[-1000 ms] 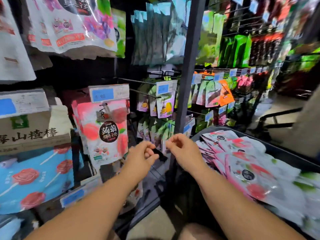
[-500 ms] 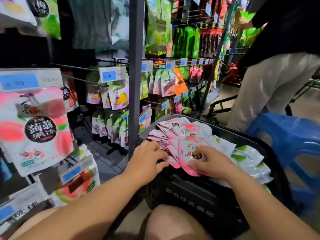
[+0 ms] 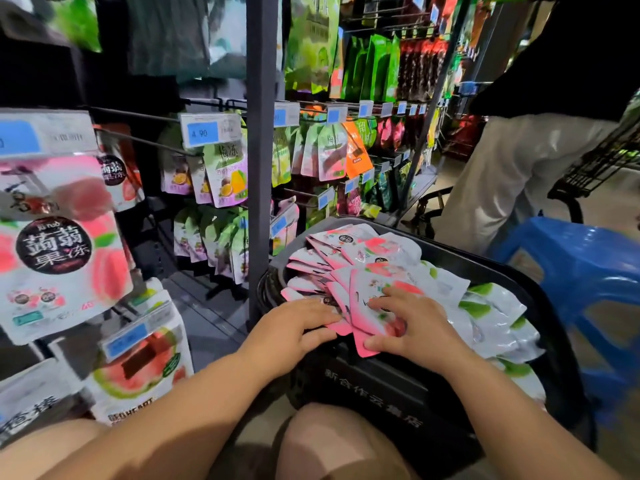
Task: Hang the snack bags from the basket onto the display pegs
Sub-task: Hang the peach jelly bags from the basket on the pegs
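So the right grip (image 3: 412, 323) is clamped on a pink snack bag (image 3: 367, 306), with the fingers spread over the front and the thumb tucked under its lower corner. That bag sits in the black basket (image 3: 381, 386), on top of the fanned-out pile (image 3: 311, 261) at the near edge. The left grip (image 3: 298, 327) is loose with straight fingers, just touching the pink bag edges beside it and holding nothing. The display pegs (image 3: 138, 114) are off to the left, and a peach bag (image 3: 59, 244) hangs there. A blue stool (image 3: 581, 258) sits right next to the basket.
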The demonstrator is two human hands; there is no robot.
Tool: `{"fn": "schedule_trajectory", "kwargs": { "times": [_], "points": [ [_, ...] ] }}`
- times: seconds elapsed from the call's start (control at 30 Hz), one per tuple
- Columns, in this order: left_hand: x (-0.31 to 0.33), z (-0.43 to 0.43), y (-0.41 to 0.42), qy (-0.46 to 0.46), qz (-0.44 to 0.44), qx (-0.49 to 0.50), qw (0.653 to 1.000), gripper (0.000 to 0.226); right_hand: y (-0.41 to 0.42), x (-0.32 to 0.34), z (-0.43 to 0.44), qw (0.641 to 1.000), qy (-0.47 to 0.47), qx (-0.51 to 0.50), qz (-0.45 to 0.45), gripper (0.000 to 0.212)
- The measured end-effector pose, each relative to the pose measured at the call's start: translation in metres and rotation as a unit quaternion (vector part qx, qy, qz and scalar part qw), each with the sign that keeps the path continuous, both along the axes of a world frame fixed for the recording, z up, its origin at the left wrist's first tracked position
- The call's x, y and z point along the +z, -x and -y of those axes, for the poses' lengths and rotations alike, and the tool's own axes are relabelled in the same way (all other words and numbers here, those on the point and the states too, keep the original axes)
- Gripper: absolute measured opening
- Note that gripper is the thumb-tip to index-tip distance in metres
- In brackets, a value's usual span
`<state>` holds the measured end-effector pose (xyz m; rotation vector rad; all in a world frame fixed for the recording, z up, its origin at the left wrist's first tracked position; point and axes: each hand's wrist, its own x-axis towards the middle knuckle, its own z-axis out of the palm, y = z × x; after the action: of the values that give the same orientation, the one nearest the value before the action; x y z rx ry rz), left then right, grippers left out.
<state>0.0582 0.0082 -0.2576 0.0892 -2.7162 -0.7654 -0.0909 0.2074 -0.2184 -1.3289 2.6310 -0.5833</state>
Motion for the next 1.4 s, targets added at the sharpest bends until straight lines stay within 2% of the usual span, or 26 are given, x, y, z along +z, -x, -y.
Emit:
{"fn": "schedule_trajectory", "kwargs": {
  "times": [0.13, 0.23, 0.37, 0.47, 0.5, 0.63, 0.7, 0.83, 0.93, 1.03, 1.13, 1.2, 1.3, 1.33, 1.4],
  "points": [
    [-0.006, 0.002, -0.001, -0.01, 0.0, 0.003, 1.0, 0.102, 0.002, -0.006, 0.003, 1.0, 0.007, 0.013, -0.022, 0.058],
    [-0.002, 0.002, -0.002, -0.016, 0.005, -0.005, 1.0, 0.101, 0.002, -0.01, 0.006, 0.997, 0.072, 0.021, -0.02, 0.024],
    [0.002, 0.003, -0.004, 0.01, 0.036, -0.008, 0.999, 0.087, -0.001, -0.011, 0.01, 0.988, 0.152, -0.022, -0.001, 0.041],
    [0.002, 0.002, -0.004, 0.014, 0.04, -0.009, 0.999, 0.098, -0.003, -0.003, 0.013, 0.974, 0.21, -0.073, 0.035, 0.043],
    [0.002, 0.001, -0.005, 0.013, 0.043, -0.005, 0.999, 0.094, -0.005, 0.001, 0.014, 0.967, 0.236, -0.086, 0.049, 0.045],
    [0.008, -0.002, -0.008, -0.007, 0.048, 0.001, 0.999, 0.051, -0.015, 0.025, 0.021, 0.932, 0.343, -0.106, 0.049, 0.048],
    [0.012, -0.003, -0.01, -0.018, 0.037, 0.004, 0.999, 0.043, -0.016, 0.035, 0.025, 0.917, 0.381, -0.104, 0.058, 0.048],
    [0.023, -0.006, -0.016, -0.118, 0.012, 0.05, 0.992, 0.045, -0.02, 0.056, 0.035, 0.88, 0.459, -0.055, 0.106, 0.044],
    [0.028, -0.007, -0.019, -0.154, -0.018, 0.085, 0.984, 0.047, -0.025, 0.069, 0.046, 0.856, 0.495, -0.029, 0.147, 0.037],
    [0.033, -0.007, -0.02, -0.207, -0.067, 0.14, 0.966, 0.029, -0.03, 0.076, 0.06, 0.837, 0.512, -0.009, 0.192, 0.041],
    [0.041, -0.005, -0.022, -0.225, -0.113, 0.204, 0.946, 0.043, -0.036, 0.082, 0.073, 0.803, 0.536, -0.003, 0.26, 0.029],
    [0.051, -0.004, -0.026, -0.263, -0.119, 0.221, 0.932, 0.055, -0.038, 0.085, 0.079, 0.794, 0.542, 0.005, 0.276, 0.031],
    [0.062, -0.001, -0.032, -0.372, -0.097, 0.146, 0.912, 0.076, -0.042, 0.088, 0.09, 0.761, 0.551, 0.011, 0.342, 0.028],
    [0.061, 0.0, -0.032, -0.418, -0.087, 0.103, 0.899, 0.076, -0.043, 0.088, 0.093, 0.751, 0.552, 0.01, 0.363, 0.026],
    [0.06, 0.0, -0.034, -0.507, -0.075, 0.041, 0.858, 0.063, -0.044, 0.087, 0.099, 0.744, 0.546, -0.006, 0.384, 0.025]
  ]
}}
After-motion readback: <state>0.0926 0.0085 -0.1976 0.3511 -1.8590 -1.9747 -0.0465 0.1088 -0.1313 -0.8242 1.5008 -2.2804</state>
